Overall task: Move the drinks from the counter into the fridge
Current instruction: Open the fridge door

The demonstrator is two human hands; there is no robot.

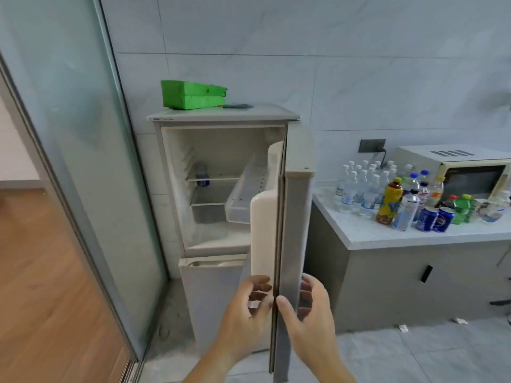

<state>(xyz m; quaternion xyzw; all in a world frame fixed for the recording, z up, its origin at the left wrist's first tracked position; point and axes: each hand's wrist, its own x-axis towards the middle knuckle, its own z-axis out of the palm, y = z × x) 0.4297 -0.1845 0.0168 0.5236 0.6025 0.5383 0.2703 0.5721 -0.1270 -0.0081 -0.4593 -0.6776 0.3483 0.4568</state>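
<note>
- Left hand (246, 308) and right hand (309, 313) curled round the open fridge door's (293, 217) lower edge.
- Drinks (409, 197) crowded the counter (387, 233) just beside the door.

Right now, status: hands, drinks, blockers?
Left hand and right hand both on fridge door edge, door open. Drinks on counter; one bottle on fridge shelf. Nothing blocking.
</note>
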